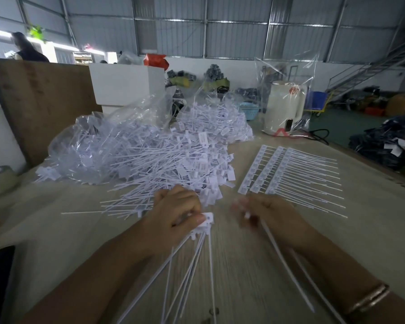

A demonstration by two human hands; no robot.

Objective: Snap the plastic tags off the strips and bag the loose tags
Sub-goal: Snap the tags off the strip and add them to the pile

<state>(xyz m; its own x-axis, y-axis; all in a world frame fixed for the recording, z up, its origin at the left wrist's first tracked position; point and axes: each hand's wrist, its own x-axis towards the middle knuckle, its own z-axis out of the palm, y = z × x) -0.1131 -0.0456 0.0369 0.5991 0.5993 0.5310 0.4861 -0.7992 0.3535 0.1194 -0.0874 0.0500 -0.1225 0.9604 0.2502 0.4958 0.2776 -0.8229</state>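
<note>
My left hand (177, 210) grips the head end of a white strip of tags (202, 226); its long tails fan down toward me. My right hand (267, 218), blurred, pinches one or two loose white tags (288, 263) whose tails trail to the lower right. A big heap of loose white tags (164, 164) lies just beyond my left hand. Behind it, clear plastic bags (98, 141) hold more tags. Three whole strips (290, 174) lie flat side by side to the right of the heap.
The wooden table (255, 265) runs to an edge at the right. A white kettle (284, 108) in clear plastic stands at the back right, a brown board (40, 99) and a white box (126, 83) at the back left. A person (26, 49) stands far left.
</note>
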